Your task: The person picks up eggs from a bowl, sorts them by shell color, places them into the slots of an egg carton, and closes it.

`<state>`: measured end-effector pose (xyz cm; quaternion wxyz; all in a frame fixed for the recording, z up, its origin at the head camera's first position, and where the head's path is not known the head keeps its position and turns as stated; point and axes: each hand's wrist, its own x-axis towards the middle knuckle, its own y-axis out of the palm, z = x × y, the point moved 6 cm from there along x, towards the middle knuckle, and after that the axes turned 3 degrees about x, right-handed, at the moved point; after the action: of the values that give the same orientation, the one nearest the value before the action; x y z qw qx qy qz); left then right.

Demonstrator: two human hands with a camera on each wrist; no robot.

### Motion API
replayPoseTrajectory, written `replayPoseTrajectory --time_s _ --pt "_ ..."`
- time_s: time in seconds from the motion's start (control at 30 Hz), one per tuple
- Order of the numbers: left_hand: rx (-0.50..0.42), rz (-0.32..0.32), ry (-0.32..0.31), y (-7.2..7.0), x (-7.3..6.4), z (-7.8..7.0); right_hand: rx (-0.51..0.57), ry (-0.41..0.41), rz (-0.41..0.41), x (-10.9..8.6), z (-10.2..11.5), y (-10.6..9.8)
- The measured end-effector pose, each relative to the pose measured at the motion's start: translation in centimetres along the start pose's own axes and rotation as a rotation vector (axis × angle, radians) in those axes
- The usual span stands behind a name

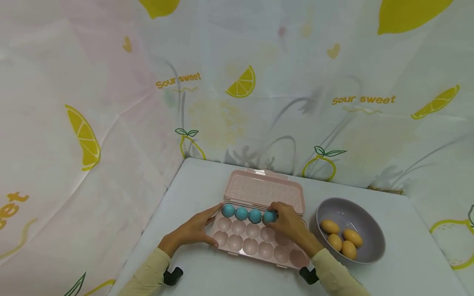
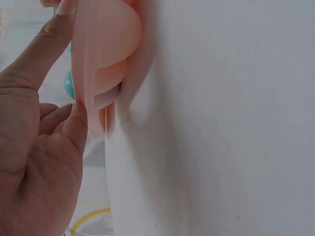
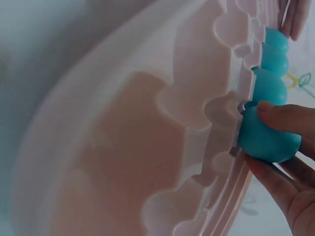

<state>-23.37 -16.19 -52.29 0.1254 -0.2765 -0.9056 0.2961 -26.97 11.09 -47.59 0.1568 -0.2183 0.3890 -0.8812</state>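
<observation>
A pale pink egg box (image 1: 250, 246) lies on the white table with its lid (image 1: 264, 187) folded open toward the back. My left hand (image 1: 194, 228) holds the box's left end, thumb at the front corner and fingers at the back one. Three teal eggs (image 1: 241, 213) sit in the back row, starting from the left. My right hand (image 1: 289, 222) pinches another teal egg (image 3: 268, 140) between thumb and fingers at the fourth cup, beside the others. Part of that egg is covered by the fingers. The visible front cups hold no eggs; the right wrist hides some of the right side.
To the right of the box stands a grey bowl (image 1: 375, 246) with several brown eggs (image 1: 349, 249) in it. A lemon-printed cloth (image 1: 259, 123) hangs behind the table (image 1: 207, 279) and along its sides. Black wrist mounts (image 1: 173, 276) show near both sleeves.
</observation>
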Motion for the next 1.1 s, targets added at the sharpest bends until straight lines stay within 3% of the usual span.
replayPoseTrajectory --time_s 0.37,0.9,1.1 --pt "0.0 0.003 0.0 0.1 0.08 0.24 -0.064 -0.002 -0.027 -0.29 -0.2 0.72" --pt "-0.007 0.001 -0.004 0.07 0.06 0.16 -0.054 -0.001 -0.021 -0.56 -0.05 0.81" --pt "-0.015 -0.004 -0.001 0.17 0.06 0.4 -0.03 -0.047 -0.054 -0.61 0.13 0.48"
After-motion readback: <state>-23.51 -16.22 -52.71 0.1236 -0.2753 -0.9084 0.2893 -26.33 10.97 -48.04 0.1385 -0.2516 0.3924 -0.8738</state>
